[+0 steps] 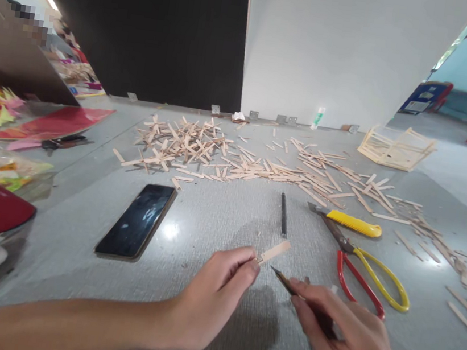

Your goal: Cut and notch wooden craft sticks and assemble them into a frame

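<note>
Between the thumb and fingers of my left hand (218,293) is a short flat wooden stick (275,252), its free end pointing up and right. My right hand (337,332) is closed on a thin pointed blade tool (283,281), whose tip lies just below the stick, apart from it. A black pen-like rod (283,215) lies on the table beyond the stick. To the right are a yellow-handled cutter (352,221) and pliers with one red and one yellow handle (350,249).
Many wooden sticks (260,170) lie scattered across the back. A phone (137,221) rests at the left. A small stick frame (396,149) and a glue tube (318,118) stand at the back, before an upright black-and-white board (319,48). Colored paper (55,123) is far left.
</note>
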Demonstrator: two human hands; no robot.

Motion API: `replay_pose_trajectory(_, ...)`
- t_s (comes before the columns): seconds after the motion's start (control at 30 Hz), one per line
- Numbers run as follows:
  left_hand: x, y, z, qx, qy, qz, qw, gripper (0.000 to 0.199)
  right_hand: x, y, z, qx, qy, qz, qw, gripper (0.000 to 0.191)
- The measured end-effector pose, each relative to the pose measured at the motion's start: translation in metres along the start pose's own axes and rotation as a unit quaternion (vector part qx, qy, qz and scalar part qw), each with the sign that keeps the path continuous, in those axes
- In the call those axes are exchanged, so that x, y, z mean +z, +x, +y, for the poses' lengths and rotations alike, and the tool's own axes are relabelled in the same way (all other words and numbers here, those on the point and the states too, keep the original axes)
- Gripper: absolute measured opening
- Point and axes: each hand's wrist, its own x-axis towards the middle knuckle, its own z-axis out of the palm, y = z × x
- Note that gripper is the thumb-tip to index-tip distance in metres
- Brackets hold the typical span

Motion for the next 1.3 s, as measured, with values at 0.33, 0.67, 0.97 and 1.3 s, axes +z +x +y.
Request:
replay_pose_trajectory(0.33, 0.003, -0.002, -0.007, 0.016, 0.096, -0.023, 0.995, 0.030, -0.001, -0.001, -0.007, 0.049, 0.027, -0.007, 0.998, 0.015)
replay_pose_trajectory(0.67, 0.003, -0.004, -0.006, 0.053, 0.202, -0.037, 0.977, 0.029, 0.001, -0.004, -0.006, 0.041, -0.003, 0.012, 0.999, 0.016)
replay_pose_trajectory(0.97, 0.002, -0.004, -0.014, 0.057, 0.263, -0.026, 0.963, 0.032, 0.010, -0.003, -0.004, -0.028, -0.076, 0.029, 0.996, 0.019)
replay_pose_trajectory(1.3, 0.000, 0.002, -0.014, 0.038, 0.276, -0.022, 0.960, 0.041, 0.003, -0.012, -0.002, -0.130, -0.210, -0.100, 0.964, 0.049)
